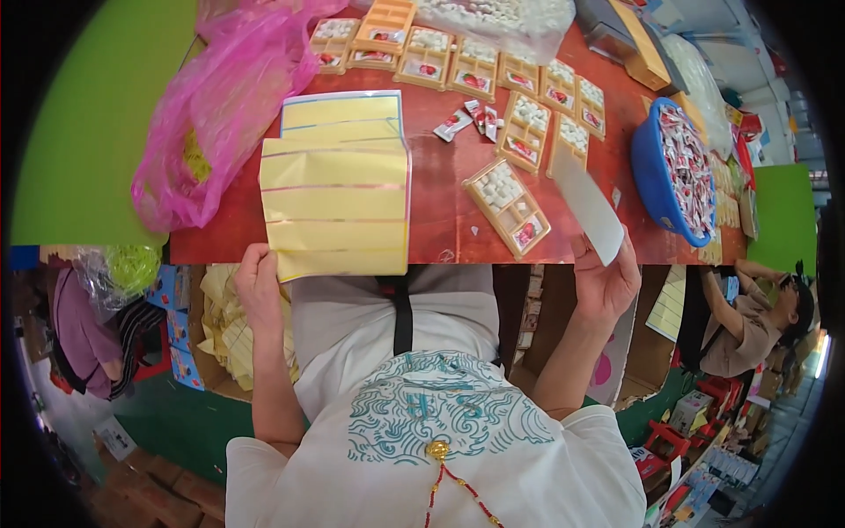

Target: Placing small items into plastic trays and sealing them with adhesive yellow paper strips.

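Note:
My left hand (258,280) pinches the lower left corner of a yellow sheet (334,207) with coloured crosswise stripes, creased and lying over the table's front edge. Another striped sheet (339,114) shows beyond it. Between the fingers of my right hand (609,283), a pale, slightly curved strip (588,211) is held up above the table, its printed side, if any, not visible. Left of that hand lies a tan compartment tray (509,208) with small white pieces and a red-printed sachet. The strip partly covers another such tray (570,139).
Several filled trays (425,57) line the back of the red table (431,202). Loose sachets (475,121) lie nearby. A blue basin (647,167) of sachets stands right, a pink plastic bag (229,106) left. Cartons (638,343) stand below the table edge; another person (748,321) sits right.

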The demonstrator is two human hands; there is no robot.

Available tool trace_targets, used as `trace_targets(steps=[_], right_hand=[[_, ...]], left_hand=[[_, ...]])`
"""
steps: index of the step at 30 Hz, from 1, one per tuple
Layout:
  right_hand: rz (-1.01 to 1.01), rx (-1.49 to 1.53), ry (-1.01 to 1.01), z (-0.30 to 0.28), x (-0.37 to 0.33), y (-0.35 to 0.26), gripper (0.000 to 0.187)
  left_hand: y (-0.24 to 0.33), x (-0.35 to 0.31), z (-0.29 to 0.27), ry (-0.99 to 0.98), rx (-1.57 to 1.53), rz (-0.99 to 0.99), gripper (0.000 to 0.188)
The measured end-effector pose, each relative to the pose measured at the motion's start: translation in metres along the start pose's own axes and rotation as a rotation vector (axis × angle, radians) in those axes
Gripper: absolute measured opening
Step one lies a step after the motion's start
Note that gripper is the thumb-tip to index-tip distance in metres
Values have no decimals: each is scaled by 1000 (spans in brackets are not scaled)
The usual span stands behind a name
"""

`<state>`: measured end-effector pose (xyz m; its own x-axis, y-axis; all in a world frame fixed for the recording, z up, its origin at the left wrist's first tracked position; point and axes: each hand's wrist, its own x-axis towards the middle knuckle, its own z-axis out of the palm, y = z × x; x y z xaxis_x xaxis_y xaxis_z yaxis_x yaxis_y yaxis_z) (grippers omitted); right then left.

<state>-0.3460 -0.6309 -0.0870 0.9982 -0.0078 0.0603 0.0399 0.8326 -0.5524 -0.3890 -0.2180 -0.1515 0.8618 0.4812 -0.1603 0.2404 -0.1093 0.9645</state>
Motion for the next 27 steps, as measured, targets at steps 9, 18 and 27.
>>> trace_targets(steps=[9, 18, 27], right_hand=[[98, -400, 8, 33, -21, 36, 11], [150, -593, -144, 54, -29, 64, 16], [52, -1197, -110, 23, -20, 75, 17]], left_hand=[[79, -49, 58, -287, 363, 901, 59], [60, -68, 140, -803, -164, 252, 36], [42, -61, 152, -813, -922, -512, 29]])
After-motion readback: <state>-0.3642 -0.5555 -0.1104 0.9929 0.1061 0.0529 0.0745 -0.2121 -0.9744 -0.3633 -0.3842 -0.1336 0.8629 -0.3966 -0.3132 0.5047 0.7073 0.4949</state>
